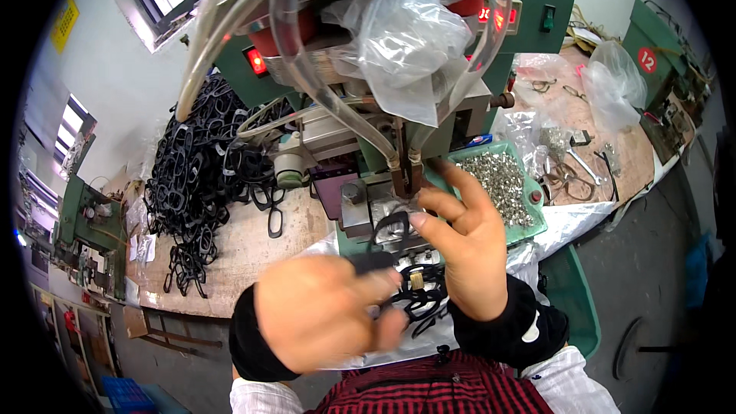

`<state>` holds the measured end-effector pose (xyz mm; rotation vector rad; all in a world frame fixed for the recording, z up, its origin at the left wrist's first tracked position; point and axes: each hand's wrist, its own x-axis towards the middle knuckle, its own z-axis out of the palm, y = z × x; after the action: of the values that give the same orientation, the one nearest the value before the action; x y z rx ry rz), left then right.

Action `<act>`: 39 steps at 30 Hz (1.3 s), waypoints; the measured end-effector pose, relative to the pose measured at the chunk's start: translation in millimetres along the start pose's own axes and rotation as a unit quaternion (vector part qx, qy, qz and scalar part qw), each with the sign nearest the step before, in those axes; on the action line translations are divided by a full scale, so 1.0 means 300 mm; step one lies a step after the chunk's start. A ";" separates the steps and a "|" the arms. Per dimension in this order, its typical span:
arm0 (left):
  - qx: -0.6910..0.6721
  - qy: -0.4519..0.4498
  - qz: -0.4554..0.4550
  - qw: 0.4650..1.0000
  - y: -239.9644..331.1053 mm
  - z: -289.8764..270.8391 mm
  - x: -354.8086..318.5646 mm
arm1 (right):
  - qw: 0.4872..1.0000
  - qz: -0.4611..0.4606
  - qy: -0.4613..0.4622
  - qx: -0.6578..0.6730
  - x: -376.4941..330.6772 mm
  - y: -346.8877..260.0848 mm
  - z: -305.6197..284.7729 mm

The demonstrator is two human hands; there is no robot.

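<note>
A black eyeglass frame (392, 231) stands tilted under the metal head (405, 176) of a green press. My right hand (471, 241) reaches in beside that head, thumb and a finger drawn together near the frame's edge; anything small between them is hidden. Motion smears my left hand (314, 314), which is in front of the press with its fingers pointing right. A dark blurred piece (372, 263) shows at its fingers, but whether they grip it is unclear. Several more black frames (422, 295) lie below, between my hands.
A large heap of black eyeglass frames (203, 161) covers the table at left. Right of the press sits a green tray (538, 218) of small metal parts (494, 180). Farther right lie a wrench (586, 167) and plastic bags (613, 84). Clear tubes (284, 23) hang over the press.
</note>
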<state>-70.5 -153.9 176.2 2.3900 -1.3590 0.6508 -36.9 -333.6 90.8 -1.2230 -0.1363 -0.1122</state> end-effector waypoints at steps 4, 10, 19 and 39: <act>0.026 0.129 0.101 0.986 0.045 0.166 -0.039 | 0.981 -0.096 0.065 -0.154 0.053 0.078 -0.082; 0.063 0.173 0.093 0.978 0.060 0.298 -0.030 | 0.943 -0.132 0.190 -0.239 0.110 0.157 -0.427; 0.037 0.181 0.075 0.980 0.053 0.307 -0.058 | 0.736 -0.201 0.078 -0.642 0.082 0.133 -0.370; 0.301 -0.055 -0.293 0.906 -0.490 0.211 -0.529 | 0.840 -0.254 0.102 -0.468 0.107 0.162 -0.336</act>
<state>0.7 3.6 31.7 3.1410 -0.4121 0.8446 7.0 -412.5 17.2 -2.1198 -0.2295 -0.8545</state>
